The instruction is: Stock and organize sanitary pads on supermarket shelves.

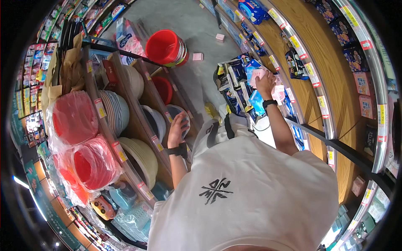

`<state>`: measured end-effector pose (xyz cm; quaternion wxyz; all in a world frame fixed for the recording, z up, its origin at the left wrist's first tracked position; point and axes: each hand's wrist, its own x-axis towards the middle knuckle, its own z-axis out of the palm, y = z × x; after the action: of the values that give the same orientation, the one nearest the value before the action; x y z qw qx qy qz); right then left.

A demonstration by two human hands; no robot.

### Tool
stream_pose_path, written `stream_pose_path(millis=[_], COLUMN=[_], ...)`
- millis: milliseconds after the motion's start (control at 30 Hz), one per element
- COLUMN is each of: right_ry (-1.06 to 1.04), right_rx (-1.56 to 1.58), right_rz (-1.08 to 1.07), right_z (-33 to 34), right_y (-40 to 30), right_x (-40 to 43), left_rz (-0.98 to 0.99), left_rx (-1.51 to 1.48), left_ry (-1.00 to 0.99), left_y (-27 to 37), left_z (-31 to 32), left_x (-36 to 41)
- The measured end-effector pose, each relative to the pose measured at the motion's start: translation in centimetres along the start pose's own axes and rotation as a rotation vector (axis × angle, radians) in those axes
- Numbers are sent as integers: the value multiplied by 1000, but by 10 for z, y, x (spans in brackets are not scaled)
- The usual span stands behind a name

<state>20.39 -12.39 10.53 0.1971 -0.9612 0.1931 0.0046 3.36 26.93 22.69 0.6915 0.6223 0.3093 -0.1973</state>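
Observation:
My right hand (266,84) reaches down over a basket (216,75) full of packs and has its fingers on a pink pack (258,75). Under and around that pack lie dark blue packs and a light blue pack (257,102). More pink packs (278,93) are beside my wrist, close to the lower shelf on the right. My left hand (178,130) holds nothing, fingers spread, in front of the left shelf. Behind it is a grey basin (180,114). Both wrists wear black bands.
On the left shelf stand stacked basins (138,157) and red tubs in plastic wrap (75,117). Red buckets (166,47) stand on the grey floor. Two small pink packs (198,56) lie there too. Wooden shelves (301,62) with price strips and packs run along the right.

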Motion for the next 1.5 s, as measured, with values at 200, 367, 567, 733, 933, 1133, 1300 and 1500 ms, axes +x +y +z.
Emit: stream_pose_path(millis=[200,367,567,733,933,1133,1300,1500], right_ry=[248,151,-53,-275,-277,-259,-210,-438], right_rx=[101,268,353,356,330,309,351,28], right_rz=[-275,-466,-621,-590,-469,-327,55,-47], right_z=[-18,-13,40,93,138,202,284,428], right_y=[-28,-74,-131,-187,-265,-346,-343,-290], right_x=[-32,-71,-71,-33,70,239,387,486], left_rz=[-48,-5,120,203,287,151,236,178], left_rx=[-14,-17,22,-76,-69,219,151,603], left_ry=[29,12,-75,-114,-9,-130,-280,-235], left_y=[-7,18,68,127,176,171,155,95], left_z=[-14,-27,-54,-80,-107,-114,-120,-111], left_x=[5,36,106,189,290,378,468,625])
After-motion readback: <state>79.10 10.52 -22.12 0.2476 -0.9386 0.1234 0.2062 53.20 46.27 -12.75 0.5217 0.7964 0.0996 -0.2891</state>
